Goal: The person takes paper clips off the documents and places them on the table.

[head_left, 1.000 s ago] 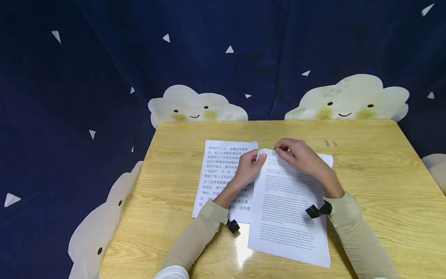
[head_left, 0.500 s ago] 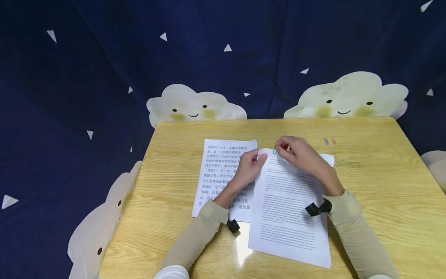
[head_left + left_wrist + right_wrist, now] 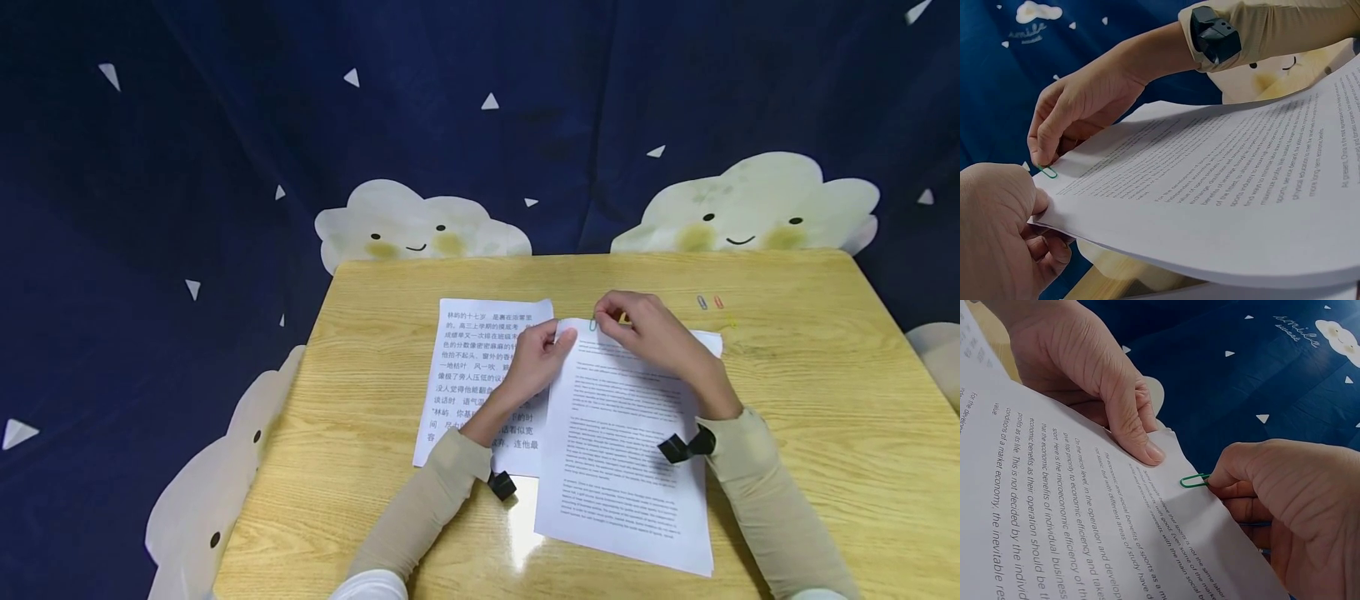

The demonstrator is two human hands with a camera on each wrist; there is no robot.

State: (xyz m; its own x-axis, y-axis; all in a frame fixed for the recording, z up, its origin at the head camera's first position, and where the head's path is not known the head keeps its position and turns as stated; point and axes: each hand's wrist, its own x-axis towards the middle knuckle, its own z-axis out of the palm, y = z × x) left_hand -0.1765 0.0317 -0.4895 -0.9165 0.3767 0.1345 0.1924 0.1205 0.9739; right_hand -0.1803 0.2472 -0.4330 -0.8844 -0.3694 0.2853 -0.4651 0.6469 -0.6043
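Note:
A stack of printed English sheets (image 3: pixel 622 450) is lifted at its top edge. My left hand (image 3: pixel 538 358) pinches the stack's top left corner, thumb on the printed face and fingers beneath. At the top edge, my right hand (image 3: pixel 648 333) pinches the outer end of a green paper clip (image 3: pixel 1194 481). In the right wrist view the clip's loop lies over the printed face, near the first lines. The left wrist view shows the same clip (image 3: pixel 1049 171) at the right hand's fingertips. Another stack with large Chinese print (image 3: pixel 472 375) lies flat, partly behind the left hand and forearm.
On the wooden table (image 3: pixel 337 375), toward the back right, lie a blue paper clip (image 3: pixel 702 302), a red paper clip (image 3: pixel 718 302) and a small yellow item (image 3: pixel 732 325), probably another clip. A dark blue curtain (image 3: pixel 450 125) with clouds hangs behind the table.
Both hands keep their holds on the sheets and the green clip. The right hand has shifted very slightly; the view itself has tilted a little.

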